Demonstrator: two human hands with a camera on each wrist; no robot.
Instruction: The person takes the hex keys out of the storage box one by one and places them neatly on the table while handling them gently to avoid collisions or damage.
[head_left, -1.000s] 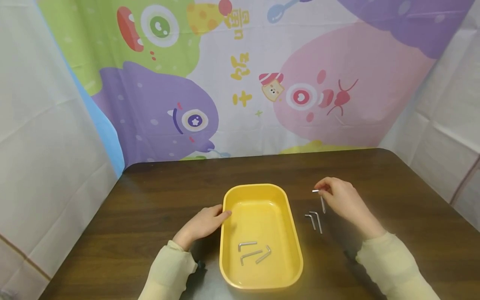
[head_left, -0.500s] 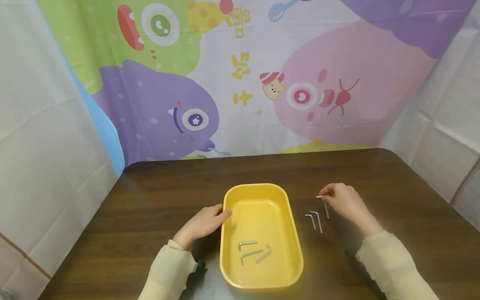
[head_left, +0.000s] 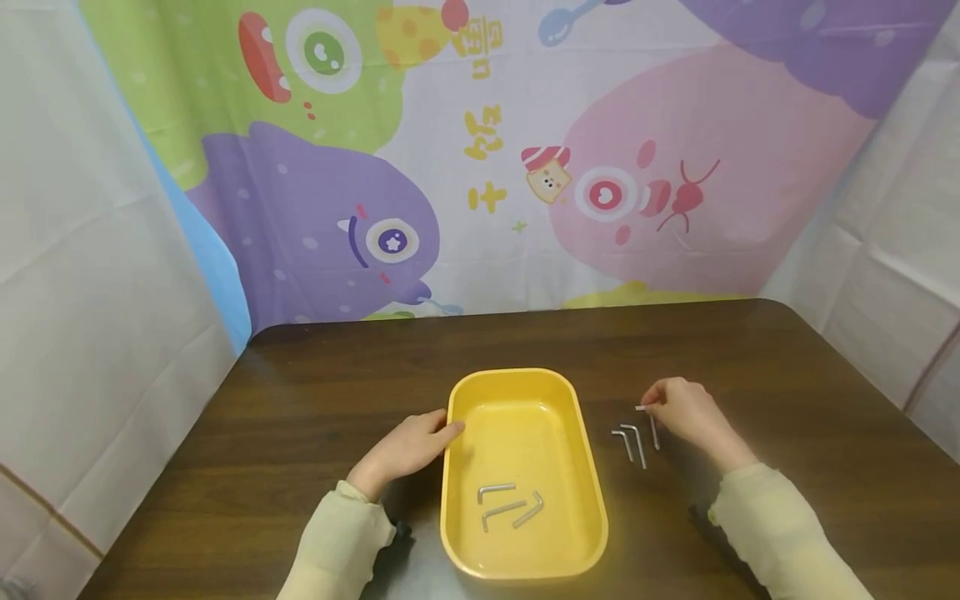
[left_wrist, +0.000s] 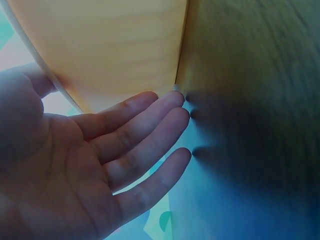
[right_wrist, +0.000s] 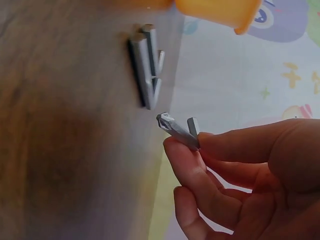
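The silver hex key [head_left: 655, 433] is in the right hand [head_left: 686, 412], which pinches it near the bend between thumb and fingertips. It is to the right of the tray, with the long arm pointing down toward the near side of the table [head_left: 337, 375]; whether its lower end touches the wood, I cannot tell. Just left of it, two L-shaped keys [head_left: 639, 447] lie side by side on the table, their short arms toward the tray's right edge.

The yellow tray [head_left: 517, 442] stands near the middle of the table, well apart from the table's far edge. The left hand [head_left: 408, 442] holds its left long edge loosely, the thumb over the rim and the fingers nearly straight and spread along the outside wall. Inside, in the near half of the tray, three more keys [head_left: 504, 508] lie apart from each other.

Behind the far table edge hangs a cartoon curtain [head_left: 495, 250]. Both forearms wear pale sleeves [head_left: 333, 542].
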